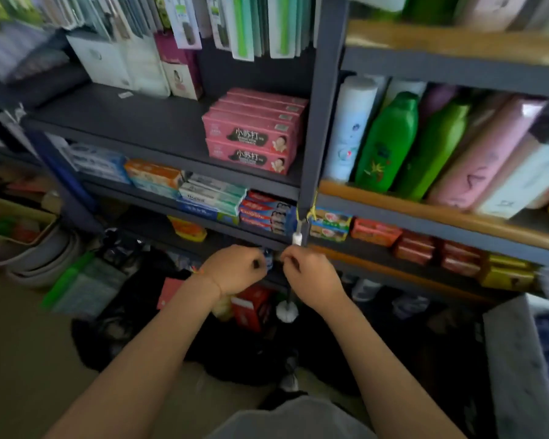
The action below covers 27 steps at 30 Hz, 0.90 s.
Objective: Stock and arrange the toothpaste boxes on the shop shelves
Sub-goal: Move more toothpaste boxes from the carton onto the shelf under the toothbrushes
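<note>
head view: a dark shelving unit is seen from above, with a pink stack of toothpaste boxes on the upper board near the upright post. on the board below, a row of blue, orange, green-white and red toothpaste boxes is lined along the front edge. both hands are held low before the bottom shelf. the left hand is curled, and a small blue-and-white item seems to be pinched at its fingertips; what it is cannot be told. the right hand is curled too, but whether anything is held cannot be told. the likely risks are judged as follows: the small item could be dropped into the dark clutter on the floor, and the front-edge row could be knocked off if an arm is lifted carelessly.
</note>
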Each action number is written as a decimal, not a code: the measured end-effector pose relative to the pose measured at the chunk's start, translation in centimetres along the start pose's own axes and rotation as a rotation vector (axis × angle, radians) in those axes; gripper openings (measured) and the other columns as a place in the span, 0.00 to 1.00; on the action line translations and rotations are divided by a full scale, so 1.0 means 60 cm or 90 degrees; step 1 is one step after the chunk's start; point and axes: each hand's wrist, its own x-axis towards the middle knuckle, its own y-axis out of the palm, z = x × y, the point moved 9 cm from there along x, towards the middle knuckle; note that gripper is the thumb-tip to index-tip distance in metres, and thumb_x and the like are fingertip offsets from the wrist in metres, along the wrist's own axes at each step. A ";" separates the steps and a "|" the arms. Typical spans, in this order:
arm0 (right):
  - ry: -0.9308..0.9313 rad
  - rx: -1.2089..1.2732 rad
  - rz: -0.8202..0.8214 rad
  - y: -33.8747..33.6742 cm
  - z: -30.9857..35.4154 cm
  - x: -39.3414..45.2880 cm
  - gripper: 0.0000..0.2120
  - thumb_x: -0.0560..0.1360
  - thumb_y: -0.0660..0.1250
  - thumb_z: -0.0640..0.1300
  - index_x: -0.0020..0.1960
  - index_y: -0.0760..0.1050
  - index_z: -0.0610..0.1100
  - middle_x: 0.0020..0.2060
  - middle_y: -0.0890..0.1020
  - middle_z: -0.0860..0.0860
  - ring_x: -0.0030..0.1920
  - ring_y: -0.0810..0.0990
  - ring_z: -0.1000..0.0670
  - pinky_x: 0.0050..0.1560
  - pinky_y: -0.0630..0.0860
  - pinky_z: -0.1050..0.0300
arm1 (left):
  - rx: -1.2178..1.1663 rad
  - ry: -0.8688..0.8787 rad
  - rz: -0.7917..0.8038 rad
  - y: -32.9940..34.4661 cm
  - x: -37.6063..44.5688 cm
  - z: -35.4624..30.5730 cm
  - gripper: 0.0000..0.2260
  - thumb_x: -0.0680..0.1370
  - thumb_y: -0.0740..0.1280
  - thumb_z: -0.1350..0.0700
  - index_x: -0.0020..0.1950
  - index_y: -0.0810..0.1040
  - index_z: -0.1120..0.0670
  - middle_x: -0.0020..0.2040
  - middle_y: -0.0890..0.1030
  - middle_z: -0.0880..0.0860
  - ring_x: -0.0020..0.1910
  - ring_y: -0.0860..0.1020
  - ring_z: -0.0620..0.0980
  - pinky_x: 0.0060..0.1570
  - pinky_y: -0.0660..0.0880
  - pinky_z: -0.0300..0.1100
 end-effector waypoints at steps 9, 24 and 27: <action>0.095 -0.052 0.148 0.003 -0.089 -0.338 0.09 0.80 0.60 0.43 0.54 0.79 0.47 0.47 0.82 0.49 0.45 0.80 0.49 0.46 0.79 0.47 | -0.271 0.028 -0.094 0.235 -0.194 -0.130 0.05 0.81 0.65 0.52 0.51 0.80 0.46 0.44 0.79 0.44 0.47 0.80 0.48 0.47 0.77 0.46; 0.136 -0.027 -0.068 -0.334 -0.383 -0.547 0.09 0.80 0.62 0.40 0.56 0.78 0.44 0.47 0.78 0.49 0.40 0.77 0.50 0.39 0.72 0.57 | -0.202 0.126 -0.098 0.330 -0.116 -0.601 0.09 0.82 0.62 0.50 0.58 0.80 0.47 0.52 0.79 0.45 0.47 0.78 0.45 0.50 0.78 0.47; 0.189 -0.039 -0.121 -0.426 -0.517 -0.602 0.07 0.79 0.64 0.40 0.55 0.79 0.43 0.49 0.78 0.46 0.43 0.78 0.46 0.41 0.74 0.52 | -0.196 0.165 -0.141 0.370 -0.082 -0.734 0.09 0.81 0.64 0.55 0.57 0.81 0.51 0.55 0.77 0.49 0.52 0.77 0.49 0.53 0.75 0.48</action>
